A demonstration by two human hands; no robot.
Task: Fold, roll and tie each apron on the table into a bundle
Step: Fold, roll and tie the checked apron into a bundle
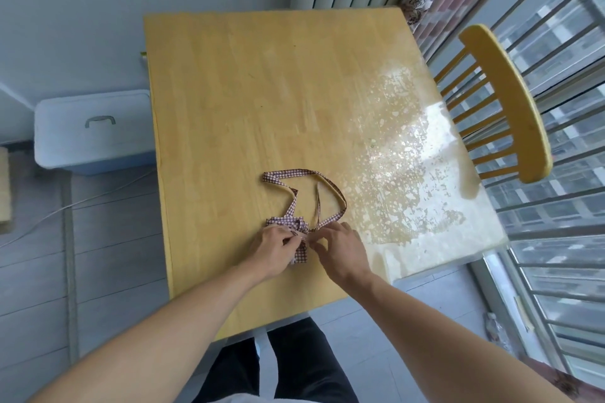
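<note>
Table [262, 91] first: a pale wooden top fills the middle of the room, its right half worn and glaring from the window. A wooden chair [510, 101] stands at its far right side, and a pale blue storage box [95, 131] sits on the floor to its left. Near the table's close edge lies the one apron [299, 253], checked in red and white and already rolled into a small bundle. Its long strap [327, 180] loops away across the wood toward the far side and comes back to the roll. Both hands meet on top of the bundle. The left hand [273, 250] pinches strap ends at the knot, fingers curled; the right hand [343, 247] has its grip closed on the strap just beside it, fingertips touching the cloth. Tying looks to be the step in hand, with folding and rolling done. Next, I judge, the ends want pulling snug in opposite directions while the roll is kept from loosening, then the slack loop tucked in.
</note>
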